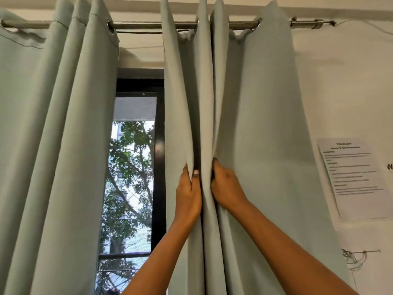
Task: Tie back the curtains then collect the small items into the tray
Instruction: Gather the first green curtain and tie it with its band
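- Two hands of ours reach up to the right curtain [265,124], which hangs from the metal rod [148,24] at the top.
- Our left hand [188,192] grips one fold of this curtain, with the thumb over the front of the cloth.
- Our right hand [226,186] grips the next fold, with its fingers tucked into the cloth.
- Both hands sit close together, with only a thin strip of curtain between them.
- We see the left curtain [53,135] hanging well apart, on the other side of the window [134,167].
- Green leaves show through the glass between the two curtains.
- We see a printed paper [353,177] stuck on the white wall, to the right of the curtain we hold.
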